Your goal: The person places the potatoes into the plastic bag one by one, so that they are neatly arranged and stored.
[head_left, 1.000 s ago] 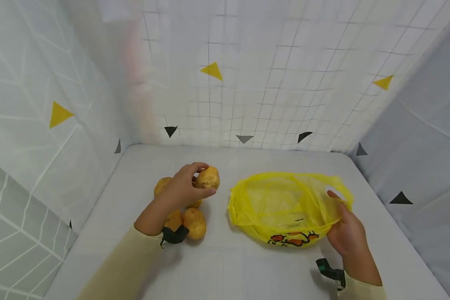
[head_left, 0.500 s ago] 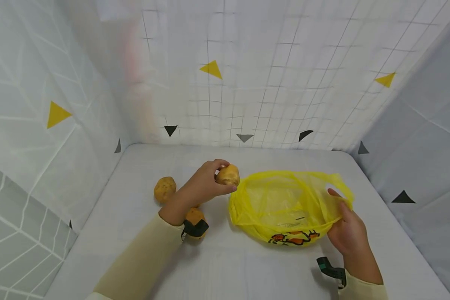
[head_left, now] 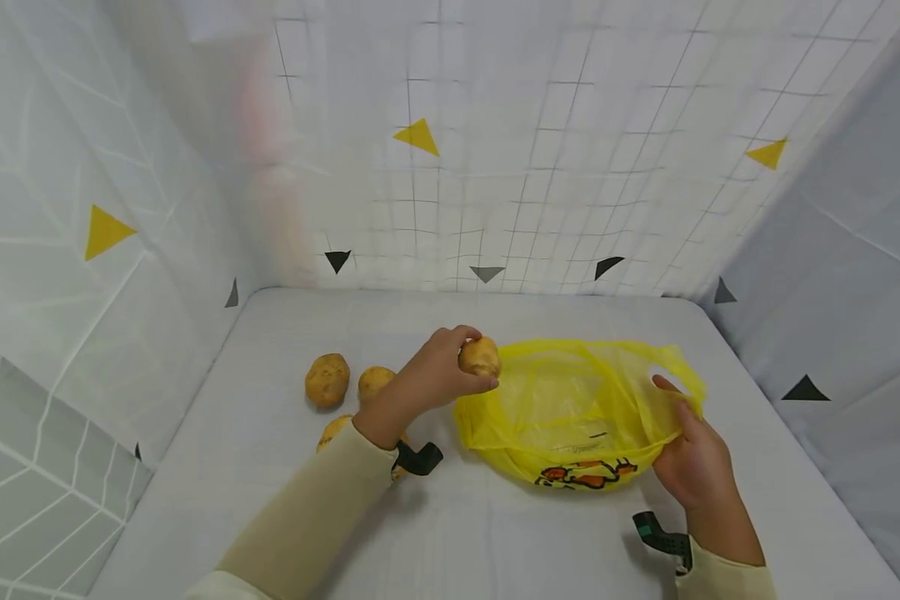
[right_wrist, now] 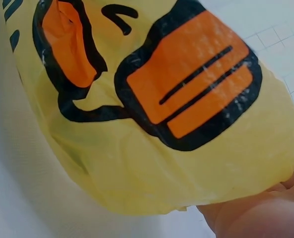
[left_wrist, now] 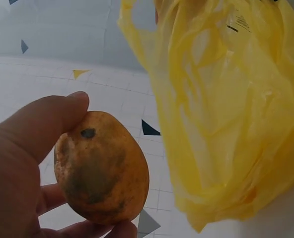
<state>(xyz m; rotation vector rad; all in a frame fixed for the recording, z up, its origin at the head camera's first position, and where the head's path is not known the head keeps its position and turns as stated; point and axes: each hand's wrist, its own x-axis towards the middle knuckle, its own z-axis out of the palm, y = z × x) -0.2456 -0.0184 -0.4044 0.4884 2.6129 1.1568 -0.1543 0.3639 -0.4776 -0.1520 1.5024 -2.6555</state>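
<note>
One held potato [head_left: 480, 358]: in the left hand, above the desk [head_left: 540, 542], at the bag's left edge in the head view; the left wrist view shows a gap between potato and bag.
Potato skin: the left wrist view shows a dark spot and a greyish patch that the head view does not.
Left hand [head_left: 438, 367]: pinches the held potato, thumb [left_wrist: 62, 111] on one side, fingers [left_wrist: 122, 230] on the other.
Yellow bag [head_left: 487, 429]: right of centre on the desk, its mouth gaping; the head view looks into it, showing small print inside.
Right hand [head_left: 696, 467]: grips the bag's right edge, one fingertip by the hole there; the bag hides most of the fingers.
Bag picture [right_wrist: 196, 74]: orange shapes outlined in black, large in the right wrist view, squeezed along the near side in the head view.
Loose potatoes: on the desk at left, a far-left potato [head_left: 327, 381], a far-middle potato [head_left: 376, 382] and a near-left potato [head_left: 333, 430], partly behind the sleeve [head_left: 315, 517]; slivers of another potato [head_left: 399, 472] show beside the left wrist mount [head_left: 420, 459].
Far wall [head_left: 525, 150]: white, gridded, with yellow and dark triangles.
</note>
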